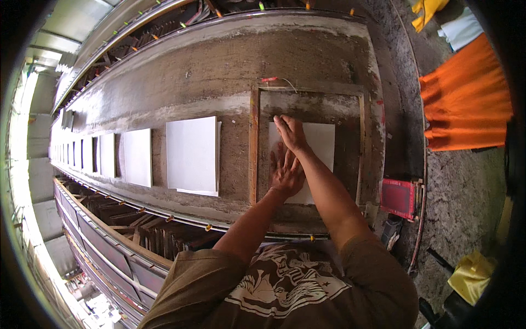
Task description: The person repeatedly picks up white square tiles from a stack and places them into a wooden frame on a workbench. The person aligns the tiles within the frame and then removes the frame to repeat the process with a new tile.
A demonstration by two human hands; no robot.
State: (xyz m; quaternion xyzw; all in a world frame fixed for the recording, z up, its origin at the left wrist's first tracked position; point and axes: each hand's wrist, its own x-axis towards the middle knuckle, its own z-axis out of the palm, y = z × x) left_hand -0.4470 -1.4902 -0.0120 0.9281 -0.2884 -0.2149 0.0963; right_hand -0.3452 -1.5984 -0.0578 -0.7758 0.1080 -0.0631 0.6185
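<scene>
The long, stained tabletop (219, 60) runs under both hands' fingers and far off to their left. A wooden frame (253, 153) lies on it, surrounding the fingers. Just left of the fingers, outside the frame, sit overlapping white sheets (192, 153); inside its outline, a single white sheet (323, 142) lies beneath them. The left hand (289, 175) is palm down there, fingers spread, while the right hand (291, 134) has its fingers drawn together; whether they grip anything, I cannot tell. Beyond the fingers is a red strip (269, 79).
</scene>
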